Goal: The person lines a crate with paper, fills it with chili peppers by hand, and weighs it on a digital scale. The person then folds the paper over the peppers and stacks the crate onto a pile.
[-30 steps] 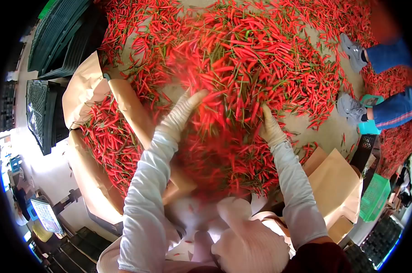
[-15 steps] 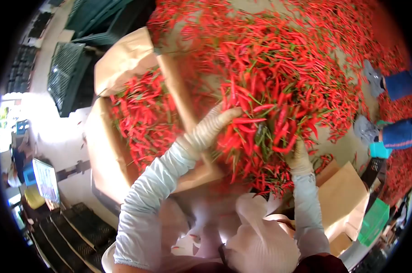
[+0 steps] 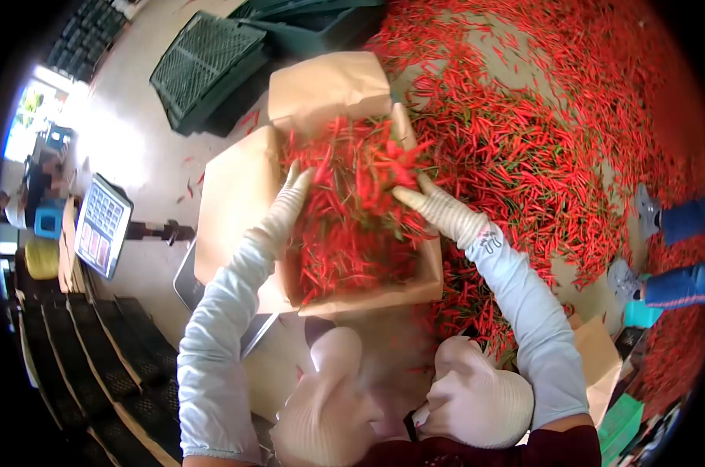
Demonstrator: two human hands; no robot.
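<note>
Both my hands wear pale gloves, with light sleeves over the arms. An open cardboard box [image 3: 368,302] in front of me holds many red chilies [image 3: 352,249], partly blurred. My left hand [image 3: 290,198] is over the box's left side, fingers apart, at the edge of the chilies. Over the box's right side, my right hand [image 3: 434,204] has its fingers spread, next to a loose bunch of chilies [image 3: 387,171] that appears to be falling between the hands. A large chili pile [image 3: 516,179] lies on the floor to the right.
Green crates [image 3: 205,66] stand behind the box at the left. A scale display [image 3: 103,226] is on a post at the left, above black trays [image 3: 127,342]. At the right are another person's feet [image 3: 625,279], a brown box [image 3: 595,358] and a green basket [image 3: 621,424].
Both hands have moved left from the floor pile to over the box, bringing chilies with them. They have let go of the bunch. The view has shifted, so the box appears further right.
</note>
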